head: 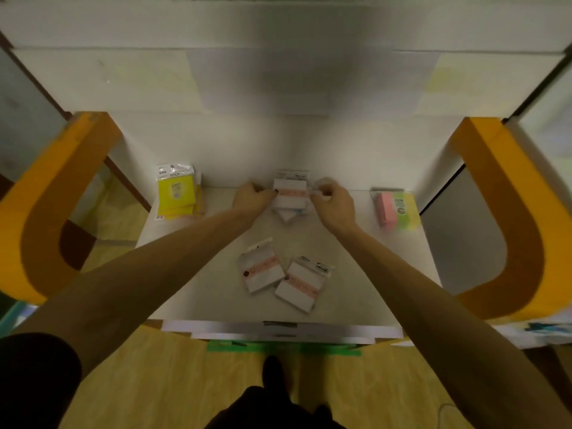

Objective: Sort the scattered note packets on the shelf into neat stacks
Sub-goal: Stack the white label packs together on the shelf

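Together, left hand [252, 198] and right hand [332, 205], each grip pinching the white packet stack [291, 196] from opposite sides.

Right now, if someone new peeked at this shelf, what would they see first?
First, two bare arms reaching in: the left hand and right hand hold a white packet with a pink band at the back middle of the shelf. Next, the bright yellow packets at the back left and the pink and green packets at the back right. Two loose white packets lie crooked near the front.
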